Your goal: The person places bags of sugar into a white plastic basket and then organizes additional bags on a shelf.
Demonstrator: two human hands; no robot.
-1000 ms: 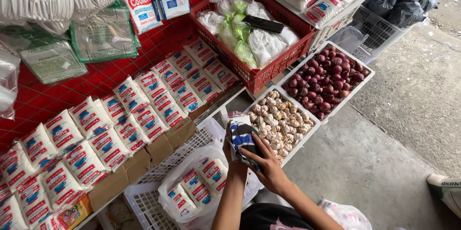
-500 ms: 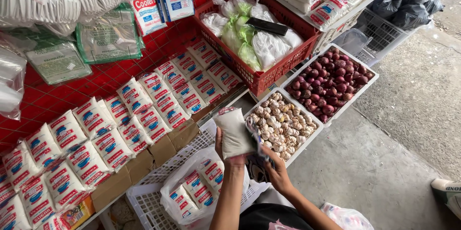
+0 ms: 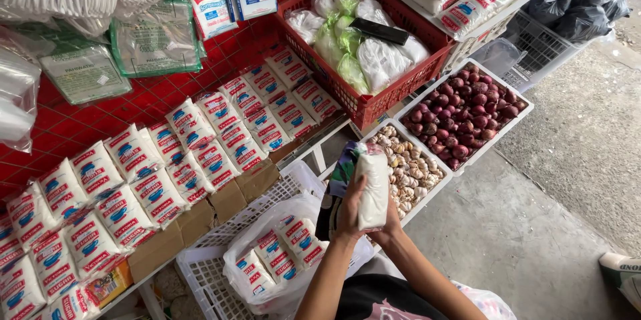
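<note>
Market-stall shelving lined with red mesh [image 3: 100, 116] carries rows of small white sachets [image 3: 220, 139], while beside it sit a tray of garlic [image 3: 404, 166] and a tray of red onions [image 3: 467, 109]. From my remote seat I see both hands closed together on 1 white packet [image 3: 374, 186], held upright above the garlic tray's near edge: left hand [image 3: 348, 210] wraps its side, right hand [image 3: 389, 226] is mostly hidden behind it. Below, a clear bag of sachets [image 3: 274, 260] lies in a white basket [image 3: 200, 273], cut off by the frame's lower edge.
</note>
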